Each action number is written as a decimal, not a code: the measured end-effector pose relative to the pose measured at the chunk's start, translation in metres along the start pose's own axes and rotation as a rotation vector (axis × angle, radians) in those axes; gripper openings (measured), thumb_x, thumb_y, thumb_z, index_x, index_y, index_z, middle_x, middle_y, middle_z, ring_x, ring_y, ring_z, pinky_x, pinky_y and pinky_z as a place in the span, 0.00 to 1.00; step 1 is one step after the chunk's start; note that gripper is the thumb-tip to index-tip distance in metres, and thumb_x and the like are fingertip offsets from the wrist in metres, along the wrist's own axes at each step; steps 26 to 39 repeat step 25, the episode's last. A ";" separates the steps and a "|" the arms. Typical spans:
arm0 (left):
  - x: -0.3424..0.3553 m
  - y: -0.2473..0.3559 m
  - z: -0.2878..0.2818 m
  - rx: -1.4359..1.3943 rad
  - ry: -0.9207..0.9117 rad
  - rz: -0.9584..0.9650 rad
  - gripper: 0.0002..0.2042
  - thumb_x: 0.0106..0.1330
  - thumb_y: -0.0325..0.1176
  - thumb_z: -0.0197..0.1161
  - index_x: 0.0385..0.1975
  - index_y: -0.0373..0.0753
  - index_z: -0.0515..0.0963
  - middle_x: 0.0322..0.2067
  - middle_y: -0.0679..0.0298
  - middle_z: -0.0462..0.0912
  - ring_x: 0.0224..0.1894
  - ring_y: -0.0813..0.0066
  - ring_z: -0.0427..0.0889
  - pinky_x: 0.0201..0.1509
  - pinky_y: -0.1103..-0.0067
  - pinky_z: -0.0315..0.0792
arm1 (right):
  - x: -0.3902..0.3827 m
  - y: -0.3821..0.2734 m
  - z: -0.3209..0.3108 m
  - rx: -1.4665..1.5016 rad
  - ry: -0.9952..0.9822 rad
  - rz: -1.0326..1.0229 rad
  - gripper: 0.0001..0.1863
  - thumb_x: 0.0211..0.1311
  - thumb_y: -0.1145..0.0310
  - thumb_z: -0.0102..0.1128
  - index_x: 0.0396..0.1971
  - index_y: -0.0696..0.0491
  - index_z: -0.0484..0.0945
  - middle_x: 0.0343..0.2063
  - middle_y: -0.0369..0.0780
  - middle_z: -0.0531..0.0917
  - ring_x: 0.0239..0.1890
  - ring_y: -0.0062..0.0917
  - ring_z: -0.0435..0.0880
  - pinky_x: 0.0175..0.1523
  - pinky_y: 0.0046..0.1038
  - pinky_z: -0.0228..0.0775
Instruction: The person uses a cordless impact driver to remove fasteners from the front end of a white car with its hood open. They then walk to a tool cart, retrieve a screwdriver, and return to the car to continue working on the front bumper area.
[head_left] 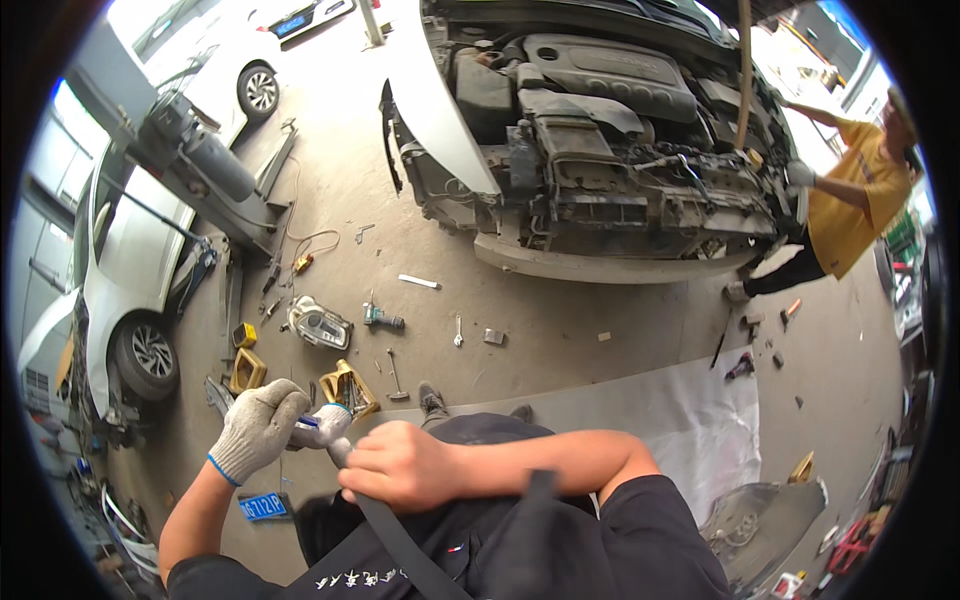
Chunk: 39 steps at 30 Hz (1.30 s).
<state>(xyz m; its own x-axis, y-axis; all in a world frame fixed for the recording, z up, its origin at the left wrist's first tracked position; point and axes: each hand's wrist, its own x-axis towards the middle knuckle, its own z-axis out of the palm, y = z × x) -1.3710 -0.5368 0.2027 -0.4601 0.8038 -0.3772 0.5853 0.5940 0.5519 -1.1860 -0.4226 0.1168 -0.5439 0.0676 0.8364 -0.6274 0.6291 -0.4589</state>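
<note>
My left hand [262, 425], in a whitish knit work glove with a blue cuff edge, is closed at the left of my body. A small dark-blue thing [308, 422] shows at its fingers, too small to name. Between my hands hangs a second whitish glove [332, 418] with a blue edge. My right hand [392, 462] is bare and curled shut on that glove's end, in front of my chest. A black strap [405, 545] runs down from beneath the right hand across my dark shirt.
A car with exposed engine [600, 130] stands ahead; a person in a yellow shirt [868, 190] works at its right. A headlight [320, 322], cordless drill [382, 317], wrench [458, 331] and hammer [396, 380] lie on the floor. Left, a white car [130, 250] stands beside a lift post [150, 130].
</note>
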 end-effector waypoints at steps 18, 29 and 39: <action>0.007 -0.271 0.184 -0.505 0.409 -0.334 0.16 0.70 0.38 0.51 0.26 0.34 0.78 0.24 0.60 0.82 0.28 0.70 0.80 0.36 0.72 0.75 | 0.032 0.062 0.046 0.333 -0.165 -0.240 0.14 0.54 0.58 0.58 0.26 0.56 0.73 0.20 0.37 0.67 0.21 0.29 0.72 0.22 0.30 0.61; 0.059 -0.220 0.144 -0.238 0.303 -0.390 0.19 0.70 0.42 0.47 0.29 0.34 0.79 0.27 0.49 0.83 0.31 0.55 0.82 0.39 0.64 0.75 | -0.003 0.102 0.078 0.939 -0.276 0.049 0.11 0.60 0.65 0.61 0.39 0.54 0.79 0.39 0.42 0.82 0.40 0.41 0.81 0.44 0.36 0.75; 0.059 -0.220 0.144 -0.238 0.303 -0.390 0.19 0.70 0.42 0.47 0.29 0.34 0.79 0.27 0.49 0.83 0.31 0.55 0.82 0.39 0.64 0.75 | -0.003 0.102 0.078 0.939 -0.276 0.049 0.11 0.60 0.65 0.61 0.39 0.54 0.79 0.39 0.42 0.82 0.40 0.41 0.81 0.44 0.36 0.75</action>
